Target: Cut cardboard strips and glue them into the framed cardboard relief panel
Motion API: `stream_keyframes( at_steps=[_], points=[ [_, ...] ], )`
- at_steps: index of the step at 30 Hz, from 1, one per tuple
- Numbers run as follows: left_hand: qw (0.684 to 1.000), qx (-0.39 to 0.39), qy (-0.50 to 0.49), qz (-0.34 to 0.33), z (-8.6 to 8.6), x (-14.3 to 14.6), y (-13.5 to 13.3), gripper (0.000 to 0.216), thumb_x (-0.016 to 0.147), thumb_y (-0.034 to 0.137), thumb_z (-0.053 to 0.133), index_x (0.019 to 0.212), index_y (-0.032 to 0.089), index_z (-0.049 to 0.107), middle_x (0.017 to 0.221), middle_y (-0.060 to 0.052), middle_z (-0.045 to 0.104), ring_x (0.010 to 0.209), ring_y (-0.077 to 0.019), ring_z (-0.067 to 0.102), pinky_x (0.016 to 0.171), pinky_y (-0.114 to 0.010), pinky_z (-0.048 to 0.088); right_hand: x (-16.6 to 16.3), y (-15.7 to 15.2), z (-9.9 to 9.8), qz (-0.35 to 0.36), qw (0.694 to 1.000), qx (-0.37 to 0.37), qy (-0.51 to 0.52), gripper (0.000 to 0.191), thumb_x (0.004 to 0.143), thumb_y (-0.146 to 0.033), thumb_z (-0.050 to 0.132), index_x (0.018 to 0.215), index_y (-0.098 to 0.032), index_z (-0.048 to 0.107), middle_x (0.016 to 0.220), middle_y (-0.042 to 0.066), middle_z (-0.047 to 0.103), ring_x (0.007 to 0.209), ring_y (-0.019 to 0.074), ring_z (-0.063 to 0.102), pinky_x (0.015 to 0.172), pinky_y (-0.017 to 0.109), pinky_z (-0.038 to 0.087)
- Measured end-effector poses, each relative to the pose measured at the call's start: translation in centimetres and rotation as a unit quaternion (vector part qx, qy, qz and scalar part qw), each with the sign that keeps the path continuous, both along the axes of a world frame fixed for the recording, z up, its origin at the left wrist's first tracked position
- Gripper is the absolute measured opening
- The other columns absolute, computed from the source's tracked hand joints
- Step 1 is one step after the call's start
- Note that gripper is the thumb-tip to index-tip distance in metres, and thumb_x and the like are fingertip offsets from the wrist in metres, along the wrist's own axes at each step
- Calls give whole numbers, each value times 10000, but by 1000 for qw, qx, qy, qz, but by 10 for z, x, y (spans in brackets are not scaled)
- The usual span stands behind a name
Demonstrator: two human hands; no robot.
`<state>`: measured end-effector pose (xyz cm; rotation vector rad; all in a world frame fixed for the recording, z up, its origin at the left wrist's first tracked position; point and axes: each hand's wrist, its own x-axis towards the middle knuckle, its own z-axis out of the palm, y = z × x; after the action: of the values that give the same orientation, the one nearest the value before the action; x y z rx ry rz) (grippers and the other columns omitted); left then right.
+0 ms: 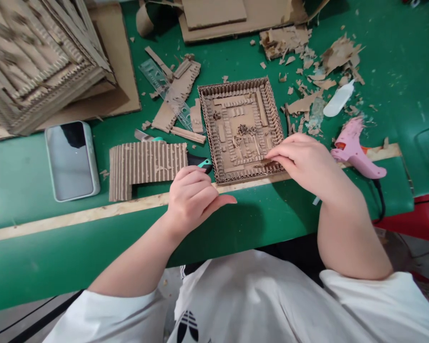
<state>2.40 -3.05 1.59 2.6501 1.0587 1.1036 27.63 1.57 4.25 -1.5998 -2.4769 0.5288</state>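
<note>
Green worktable [39,171] carrying cardboard relief frame [241,128], border and most inner strips looking glued (small gaps remaining). Right hand [303,162] pinching fingertips together on strip at frame's near corner. Left hand [193,197] resting loosely curled, gripping nothing, beside teal cutter [203,163].

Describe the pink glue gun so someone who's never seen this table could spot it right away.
Start at the square cardboard frame in the middle of the green table. Just beyond the right hand lies the glue gun, the only pink plastic thing among brown scraps.
</note>
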Motion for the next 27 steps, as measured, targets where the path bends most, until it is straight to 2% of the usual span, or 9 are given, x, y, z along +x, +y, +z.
stream_keyframes(
  at_steps=[8,14,22,27],
  points=[
    [1000,-23,-10,15,1,3,0,210,825,294,657,693,200,523,624,32,647,590,-114,604,764,-310,525,6,2,1,36,998,55,23,221,892,-200,466,950,-211,679,935,22,670,938,150,552,842,308,440],
    [999,-31,-37,-9,2,4,-2,60,816,188,662,808,202,604,750,6,716,709,-129,667,800,-310,543,8,3,3,-22,995,92,39,207,896,-262,486,926,-193,678,947,38,665,949,151,562,860,298,440],
    [997,-38,-62,-11,-2,4,-4,158,805,58,617,923,162,604,834,-53,723,846,-166,674,768,-289,564,9,4,0,-42,991,118,44,225,898,-300,491,939,-205,690,895,39,666,881,156,558,788,305,449],
    [997,-42,-60,-1,-3,4,-4,207,828,46,567,993,169,590,872,-60,718,877,-175,668,780,-310,564,6,3,-2,6,994,108,20,221,892,-310,503,877,-199,693,859,40,652,881,160,509,822,317,423]
  ],
)
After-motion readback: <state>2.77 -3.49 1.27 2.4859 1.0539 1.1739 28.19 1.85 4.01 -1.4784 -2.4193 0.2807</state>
